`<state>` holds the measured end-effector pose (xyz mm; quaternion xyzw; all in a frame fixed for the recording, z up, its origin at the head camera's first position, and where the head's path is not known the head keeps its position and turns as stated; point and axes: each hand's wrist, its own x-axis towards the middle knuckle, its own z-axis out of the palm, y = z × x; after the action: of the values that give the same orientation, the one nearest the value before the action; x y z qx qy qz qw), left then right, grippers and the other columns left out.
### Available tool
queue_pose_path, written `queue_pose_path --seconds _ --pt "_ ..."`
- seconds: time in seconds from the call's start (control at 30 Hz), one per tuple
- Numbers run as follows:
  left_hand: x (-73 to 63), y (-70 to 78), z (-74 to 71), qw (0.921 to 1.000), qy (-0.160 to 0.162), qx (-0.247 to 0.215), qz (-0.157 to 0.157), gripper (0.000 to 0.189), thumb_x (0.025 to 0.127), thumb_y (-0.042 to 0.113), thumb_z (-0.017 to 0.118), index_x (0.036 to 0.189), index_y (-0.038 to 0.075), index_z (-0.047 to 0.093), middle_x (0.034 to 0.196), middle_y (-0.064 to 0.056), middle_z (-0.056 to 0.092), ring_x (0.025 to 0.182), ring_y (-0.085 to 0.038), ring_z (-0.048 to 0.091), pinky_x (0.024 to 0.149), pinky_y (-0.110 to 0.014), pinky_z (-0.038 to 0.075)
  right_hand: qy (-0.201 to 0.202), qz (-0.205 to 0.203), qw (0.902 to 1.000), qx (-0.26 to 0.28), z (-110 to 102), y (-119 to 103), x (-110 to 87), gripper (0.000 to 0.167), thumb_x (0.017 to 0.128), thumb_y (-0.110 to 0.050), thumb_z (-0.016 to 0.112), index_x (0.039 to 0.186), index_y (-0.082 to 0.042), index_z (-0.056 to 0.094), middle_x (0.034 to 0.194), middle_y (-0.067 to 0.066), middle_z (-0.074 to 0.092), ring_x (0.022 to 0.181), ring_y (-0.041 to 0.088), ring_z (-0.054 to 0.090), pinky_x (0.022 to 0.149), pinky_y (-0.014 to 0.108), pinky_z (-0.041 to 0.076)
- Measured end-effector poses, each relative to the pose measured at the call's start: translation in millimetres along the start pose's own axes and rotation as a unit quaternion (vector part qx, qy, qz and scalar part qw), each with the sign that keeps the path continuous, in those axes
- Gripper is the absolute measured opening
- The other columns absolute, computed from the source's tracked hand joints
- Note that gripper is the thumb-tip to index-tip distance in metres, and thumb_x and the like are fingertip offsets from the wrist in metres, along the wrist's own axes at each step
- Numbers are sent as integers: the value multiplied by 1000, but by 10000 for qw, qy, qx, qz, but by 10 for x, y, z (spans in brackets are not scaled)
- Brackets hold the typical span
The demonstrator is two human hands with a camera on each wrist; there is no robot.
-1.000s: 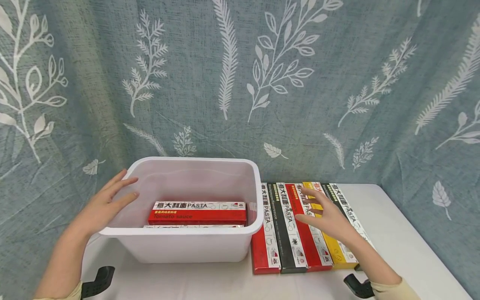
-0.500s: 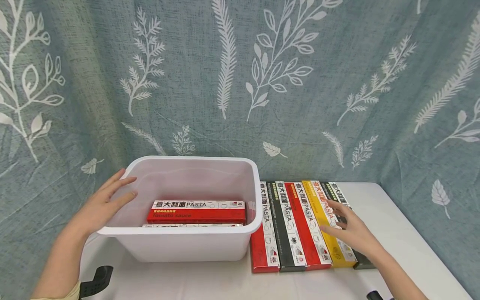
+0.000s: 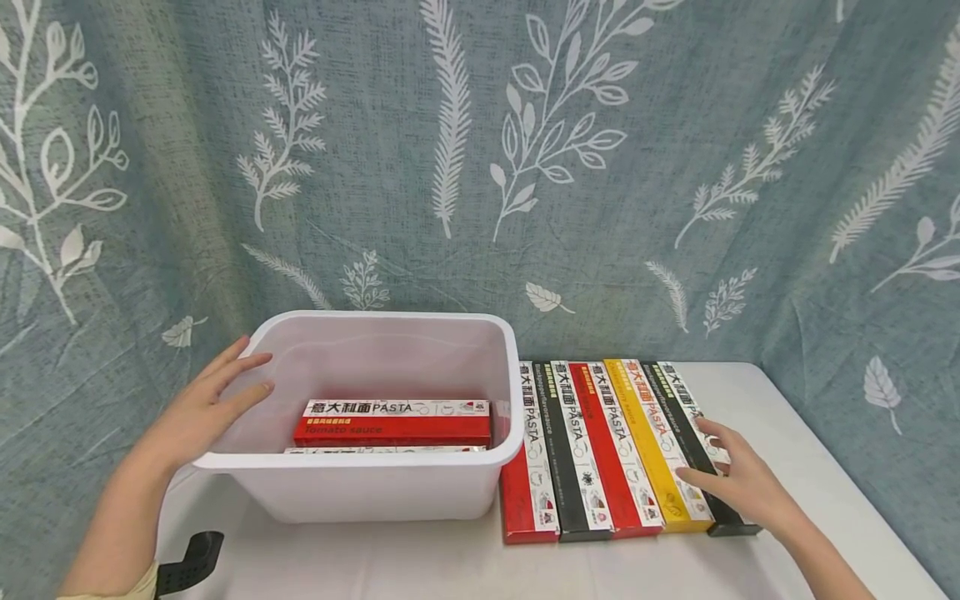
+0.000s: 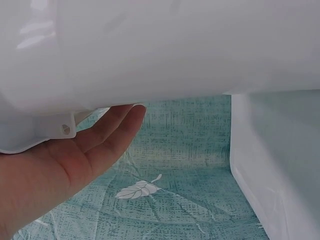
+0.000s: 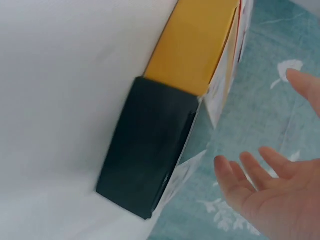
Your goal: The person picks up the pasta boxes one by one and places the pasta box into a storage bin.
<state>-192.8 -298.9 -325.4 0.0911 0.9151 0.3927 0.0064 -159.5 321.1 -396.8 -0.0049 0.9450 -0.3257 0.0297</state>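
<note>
A long, slim black pasta box [image 3: 690,433] lies flat on the white desk [image 3: 450,567], at the right end of a row. A white strip with bold dark characters runs along its right side; its near end is plain black. The right hand [image 3: 746,479] hangs over its near half, fingers spread and lightly bent, holding nothing. Touching it on the left lies a yellow box [image 3: 652,437], then a red box [image 3: 611,450], a second black box [image 3: 566,475] and another red box [image 3: 517,500] beside a white bin [image 3: 375,492]. The left hand's [image 3: 191,421] fingers are spread at the bin's left rim. Inside sits a red tomato sauce box [image 3: 393,423]. Beyond hangs a blue-green leaf-patterned curtain [image 3: 375,167].
</note>
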Motion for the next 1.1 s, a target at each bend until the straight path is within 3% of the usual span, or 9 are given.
queue_pose_path --seconds 0.23,0.53,0.87,1.1 --pt "5 -6 9 10000 16 2 -18 60 103 32 49 147 -7 34 161 -20 -3 142 -54 -1 95 -79 14 -92 282 9994 -175 -56 112 -23 98 83 -41 77 147 9 23 143 37 28 125 53 35 97 61 42" --pt "6 3 5 10000 3 31 -65 60 103 32 49 147 -6 34 162 -19 -3 142 -53 -2 95 -79 14 -287 328 9945 -955 -131 320 -45 99 81 -37 78 142 18 24 138 45 27 123 62 31 95 71 33" --pt "19 29 -18 9999 -54 15 -98 60 103 32 48 147 -6 34 162 -18 -3 142 -53 -1 95 -79 15 -723 928 9910 -646 -110 370 -19 99 83 -37 74 142 20 19 134 44 32 117 55 42 92 63 41" --pt "13 34 -26 9999 -53 35 -137 61 102 33 49 147 -6 35 162 -19 -3 142 -54 -1 94 -80 14 -903 1116 9873 -682 -105 363 -28 96 88 -40 67 139 25 19 138 48 27 124 62 32 96 67 35"
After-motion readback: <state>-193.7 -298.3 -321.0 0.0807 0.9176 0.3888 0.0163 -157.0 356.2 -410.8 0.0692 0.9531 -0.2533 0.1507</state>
